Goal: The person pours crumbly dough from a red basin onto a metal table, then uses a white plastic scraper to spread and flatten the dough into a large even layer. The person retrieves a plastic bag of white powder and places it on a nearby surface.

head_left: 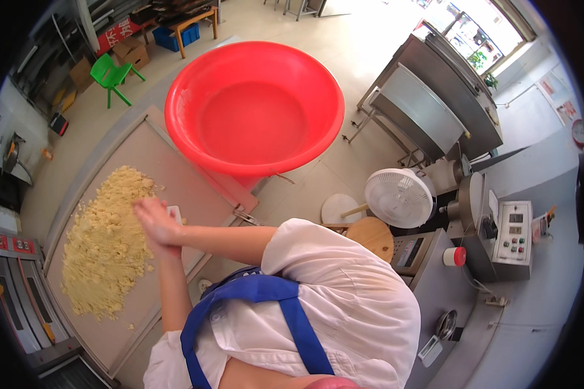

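My right hand (pixel 156 224) lies over my left hand (pixel 173 251), the two touching with fingers stretched out and blurred. Most of the left hand is hidden underneath. Both are at the right edge of a broad heap of pale yellow crumbly dough (pixel 108 243), which is spread on a table (pixel 204 187) with a raised rim. I see nothing held in the right hand; whether the left palm holds anything is hidden. Just beyond the right wrist a small white flat piece (pixel 175 214), perhaps a scraper, shows in part.
A large red plastic basin (pixel 255 121) stands at the table's far corner. Rightward are a white fan (pixel 399 197), a round wooden stool (pixel 371 238) and a machine with a control panel (pixel 512 233). An oven (pixel 22 287) borders the left side. A green chair (pixel 111 75) stands farther off.
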A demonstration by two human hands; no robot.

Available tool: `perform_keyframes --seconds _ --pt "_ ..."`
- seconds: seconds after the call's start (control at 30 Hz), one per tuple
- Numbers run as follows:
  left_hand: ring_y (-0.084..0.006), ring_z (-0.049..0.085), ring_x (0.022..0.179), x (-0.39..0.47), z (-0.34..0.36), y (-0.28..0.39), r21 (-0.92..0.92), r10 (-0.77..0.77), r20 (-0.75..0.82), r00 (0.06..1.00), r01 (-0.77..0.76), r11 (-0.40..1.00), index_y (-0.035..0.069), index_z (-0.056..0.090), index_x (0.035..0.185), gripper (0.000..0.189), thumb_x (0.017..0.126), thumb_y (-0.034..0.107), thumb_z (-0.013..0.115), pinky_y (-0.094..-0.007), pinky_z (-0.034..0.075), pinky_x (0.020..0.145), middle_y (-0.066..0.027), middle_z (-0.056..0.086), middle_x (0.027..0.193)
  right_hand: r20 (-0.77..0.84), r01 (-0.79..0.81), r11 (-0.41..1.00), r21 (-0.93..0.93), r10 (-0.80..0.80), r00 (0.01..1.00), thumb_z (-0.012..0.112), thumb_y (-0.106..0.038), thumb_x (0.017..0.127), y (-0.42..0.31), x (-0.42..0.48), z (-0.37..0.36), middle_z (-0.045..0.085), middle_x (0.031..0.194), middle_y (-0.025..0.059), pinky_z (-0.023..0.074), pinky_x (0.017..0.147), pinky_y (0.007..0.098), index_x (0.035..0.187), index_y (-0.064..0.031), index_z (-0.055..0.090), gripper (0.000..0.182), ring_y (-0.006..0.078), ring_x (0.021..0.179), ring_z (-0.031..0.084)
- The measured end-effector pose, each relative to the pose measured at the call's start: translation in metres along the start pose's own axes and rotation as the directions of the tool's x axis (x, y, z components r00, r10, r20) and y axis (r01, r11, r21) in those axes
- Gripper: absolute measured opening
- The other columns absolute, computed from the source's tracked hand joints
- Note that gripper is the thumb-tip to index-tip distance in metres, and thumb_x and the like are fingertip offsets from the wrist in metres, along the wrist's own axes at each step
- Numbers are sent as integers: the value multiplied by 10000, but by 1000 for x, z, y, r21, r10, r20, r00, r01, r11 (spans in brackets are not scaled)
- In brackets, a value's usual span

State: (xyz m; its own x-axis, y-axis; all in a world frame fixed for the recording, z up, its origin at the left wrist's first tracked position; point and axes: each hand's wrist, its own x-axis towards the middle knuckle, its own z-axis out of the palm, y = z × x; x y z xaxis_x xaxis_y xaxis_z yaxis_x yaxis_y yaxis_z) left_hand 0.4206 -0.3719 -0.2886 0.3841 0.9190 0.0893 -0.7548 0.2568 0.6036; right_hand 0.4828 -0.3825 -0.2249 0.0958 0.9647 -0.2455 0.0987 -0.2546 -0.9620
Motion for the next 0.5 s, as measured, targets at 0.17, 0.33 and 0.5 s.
perform_keyframes --seconds 0.17,0.33,0.5 --pt "-252 269 1403 -9 -20 97 239 112 -591 799 41 970 164 225 1491 613 996 525 261 -399 285 1058 -36 269 1535 178 101 981 -165 -71 981 243 -546 972 5 29 133 279 1512 117 134 1127 436 1434 -99 346 652 268 1406 203" --pt "-262 224 1430 -17 -189 153 280 258 -423 869 -146 949 94 163 1510 689 993 540 258 -398 273 1068 -88 169 1579 224 276 942 -189 -232 947 194 -525 985 35 79 259 99 1569 199 21 1168 456 1474 9 233 726 335 1462 8" --pt "-267 343 1357 -36 -152 228 421 455 -249 855 -328 846 -3 288 1439 682 998 516 287 -392 301 1062 -144 331 1492 495 522 699 -489 -270 826 190 -505 989 -20 51 287 81 1562 228 3 1171 440 1464 51 211 732 326 1462 -15"
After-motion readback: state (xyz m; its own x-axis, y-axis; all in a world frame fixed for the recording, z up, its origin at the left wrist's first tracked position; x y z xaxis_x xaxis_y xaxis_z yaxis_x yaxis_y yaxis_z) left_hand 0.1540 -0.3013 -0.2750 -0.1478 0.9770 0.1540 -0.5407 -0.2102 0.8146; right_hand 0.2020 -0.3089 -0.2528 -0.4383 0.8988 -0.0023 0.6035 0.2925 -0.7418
